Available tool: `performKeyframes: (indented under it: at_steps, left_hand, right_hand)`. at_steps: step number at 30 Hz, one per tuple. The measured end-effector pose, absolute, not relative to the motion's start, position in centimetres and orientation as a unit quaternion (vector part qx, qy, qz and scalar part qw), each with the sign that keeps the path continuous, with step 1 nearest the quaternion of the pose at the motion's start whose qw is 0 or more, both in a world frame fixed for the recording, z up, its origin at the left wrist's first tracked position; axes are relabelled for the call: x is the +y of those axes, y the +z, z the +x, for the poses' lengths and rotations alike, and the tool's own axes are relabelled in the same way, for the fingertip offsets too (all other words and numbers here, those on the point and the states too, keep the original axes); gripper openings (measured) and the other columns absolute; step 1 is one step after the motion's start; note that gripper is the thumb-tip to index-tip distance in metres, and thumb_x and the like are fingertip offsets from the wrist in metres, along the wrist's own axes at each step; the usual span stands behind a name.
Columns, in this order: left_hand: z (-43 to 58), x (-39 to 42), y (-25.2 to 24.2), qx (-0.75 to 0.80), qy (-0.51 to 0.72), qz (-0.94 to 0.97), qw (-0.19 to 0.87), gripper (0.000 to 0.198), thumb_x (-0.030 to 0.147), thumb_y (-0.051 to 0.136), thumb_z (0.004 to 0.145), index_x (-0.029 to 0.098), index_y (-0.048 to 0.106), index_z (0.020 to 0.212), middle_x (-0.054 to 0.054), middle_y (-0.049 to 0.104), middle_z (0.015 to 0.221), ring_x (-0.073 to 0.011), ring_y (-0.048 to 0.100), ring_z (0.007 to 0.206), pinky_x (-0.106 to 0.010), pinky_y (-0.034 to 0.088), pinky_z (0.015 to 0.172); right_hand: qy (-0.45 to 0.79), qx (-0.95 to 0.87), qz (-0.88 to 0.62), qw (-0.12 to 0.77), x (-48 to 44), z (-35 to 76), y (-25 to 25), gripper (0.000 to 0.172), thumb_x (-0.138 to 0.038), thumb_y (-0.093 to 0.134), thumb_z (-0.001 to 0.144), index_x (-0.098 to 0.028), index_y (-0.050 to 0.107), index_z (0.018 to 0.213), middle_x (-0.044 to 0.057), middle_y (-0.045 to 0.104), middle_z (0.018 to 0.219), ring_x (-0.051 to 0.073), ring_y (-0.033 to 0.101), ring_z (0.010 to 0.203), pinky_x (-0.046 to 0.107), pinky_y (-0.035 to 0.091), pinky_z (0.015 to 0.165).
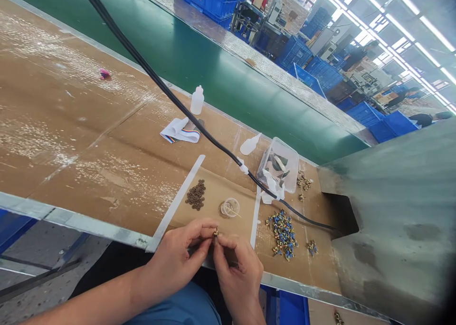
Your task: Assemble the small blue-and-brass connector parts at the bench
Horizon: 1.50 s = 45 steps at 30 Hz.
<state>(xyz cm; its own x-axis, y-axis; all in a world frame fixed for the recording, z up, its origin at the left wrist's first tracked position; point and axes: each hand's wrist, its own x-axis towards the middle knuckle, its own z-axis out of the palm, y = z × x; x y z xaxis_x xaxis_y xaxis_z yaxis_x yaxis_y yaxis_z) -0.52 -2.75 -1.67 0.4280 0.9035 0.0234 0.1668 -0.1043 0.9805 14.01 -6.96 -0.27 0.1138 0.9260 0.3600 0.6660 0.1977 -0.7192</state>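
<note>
- Two hands, the left hand (174, 263) and the right hand (237, 272), were held just over the worktop's (89, 139) near edge, wrists angled inward, forearms converging
- Both hands were almost closed, jointly pinching one small brass-coloured part (215, 233), a close hold apparently suited to its tiny size
- Brown rings (195, 195), a small clear cup (230, 207) and blue-and-brass parts (283, 234) lay just ahead, seemingly placed within easy reach of the hands
</note>
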Motion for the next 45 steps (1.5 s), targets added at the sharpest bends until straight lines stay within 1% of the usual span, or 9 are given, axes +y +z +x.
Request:
performKeyframes:
  at_steps: [5, 10, 16, 21, 26, 32, 37, 40, 45]
  left_hand:
    - [-0.5, -2.6, -1.3, 0.409, 0.336, 0.657, 0.537, 0.029, 0.016, 0.050, 0.086, 0.025, 0.051, 0.114, 0.002, 0.074, 0.090, -0.0145, 0.070, 0.082, -0.023, 0.057, 0.074]
    - [-0.3, -2.6, -1.2, 0.395, 0.336, 0.642, 0.565, 0.033, 0.015, 0.049, 0.087, 0.025, 0.049, 0.118, 0.001, 0.073, 0.090, -0.0146, 0.070, 0.083, -0.023, 0.056, 0.076]
    - [-0.3, -2.5, -0.9, 0.400, 0.334, 0.634, 0.571, 0.029, 0.016, 0.048, 0.087, 0.023, 0.050, 0.116, 0.000, 0.073, 0.087, -0.0153, 0.070, 0.082, -0.025, 0.056, 0.075]
    - [-0.3, -2.5, -1.0, 0.397, 0.338, 0.637, 0.568, 0.032, 0.017, 0.049, 0.087, 0.025, 0.048, 0.118, 0.000, 0.074, 0.092, -0.0157, 0.070, 0.081, -0.025, 0.056, 0.074]
    - [-0.2, -2.6, -1.1, 0.403, 0.330, 0.632, 0.574, 0.030, 0.018, 0.048, 0.088, 0.024, 0.049, 0.117, -0.001, 0.073, 0.091, -0.0163, 0.071, 0.084, -0.026, 0.057, 0.076]
    - [-0.2, -2.6, -0.9, 0.411, 0.341, 0.581, 0.614, 0.031, 0.018, 0.050, 0.088, 0.023, 0.048, 0.118, -0.004, 0.073, 0.101, -0.0176, 0.070, 0.093, -0.030, 0.055, 0.083]
    - [-0.2, -2.5, -0.9, 0.409, 0.353, 0.545, 0.641, 0.029, 0.017, 0.050, 0.087, 0.022, 0.048, 0.116, -0.006, 0.074, 0.102, -0.0187, 0.070, 0.094, -0.032, 0.056, 0.085]
    - [-0.2, -2.4, -0.8, 0.411, 0.345, 0.552, 0.638, 0.027, 0.017, 0.051, 0.087, 0.022, 0.050, 0.114, -0.006, 0.074, 0.100, -0.0185, 0.070, 0.094, -0.030, 0.056, 0.083]
    - [-0.1, -2.3, -0.7, 0.411, 0.339, 0.558, 0.636, 0.028, 0.016, 0.051, 0.086, 0.022, 0.050, 0.114, -0.005, 0.074, 0.100, -0.0183, 0.070, 0.094, -0.028, 0.056, 0.082]
  right_hand:
    - [0.162, -0.650, -0.609, 0.425, -7.0, 14.1, -0.3, 0.013, -0.010, 0.058, 0.083, -0.023, 0.060, 0.085, -0.003, 0.067, 0.076, 0.009, 0.063, 0.069, 0.018, 0.049, 0.064]
    - [0.167, -0.643, -0.614, 0.426, -7.0, 14.2, -0.4, 0.014, -0.010, 0.059, 0.083, -0.023, 0.062, 0.086, -0.003, 0.067, 0.077, 0.010, 0.063, 0.071, 0.019, 0.049, 0.066]
    - [0.156, -0.644, -0.619, 0.421, -6.9, 14.1, -0.4, 0.013, -0.011, 0.058, 0.083, -0.022, 0.063, 0.086, -0.001, 0.068, 0.077, 0.011, 0.065, 0.071, 0.020, 0.051, 0.065]
    - [0.156, -0.642, -0.621, 0.422, -6.9, 14.1, -0.2, 0.012, -0.011, 0.058, 0.082, -0.022, 0.063, 0.084, -0.001, 0.069, 0.076, 0.011, 0.066, 0.070, 0.020, 0.052, 0.064]
    - [0.170, -0.630, -0.620, 0.435, -6.9, 14.3, -0.3, 0.011, -0.012, 0.059, 0.082, -0.021, 0.063, 0.086, 0.000, 0.069, 0.077, 0.012, 0.066, 0.071, 0.021, 0.053, 0.064]
    - [0.180, -0.599, -0.623, 0.470, -7.3, 14.2, -1.0, 0.012, -0.012, 0.058, 0.082, -0.020, 0.064, 0.088, 0.003, 0.069, 0.082, 0.014, 0.067, 0.075, 0.023, 0.055, 0.067]
    - [0.218, -0.571, -0.629, 0.480, -7.6, 14.2, -1.8, 0.011, -0.014, 0.059, 0.083, -0.019, 0.063, 0.091, 0.004, 0.068, 0.085, 0.014, 0.067, 0.075, 0.024, 0.056, 0.067]
    - [0.194, -0.583, -0.630, 0.474, -7.5, 14.2, -1.7, 0.011, -0.013, 0.059, 0.082, -0.020, 0.063, 0.090, 0.003, 0.068, 0.083, 0.013, 0.066, 0.075, 0.023, 0.055, 0.066]
    - [0.113, -0.636, -0.612, 0.455, -7.2, 13.9, -1.0, 0.015, -0.009, 0.059, 0.082, -0.022, 0.061, 0.088, 0.000, 0.069, 0.078, 0.012, 0.066, 0.072, 0.021, 0.053, 0.067]
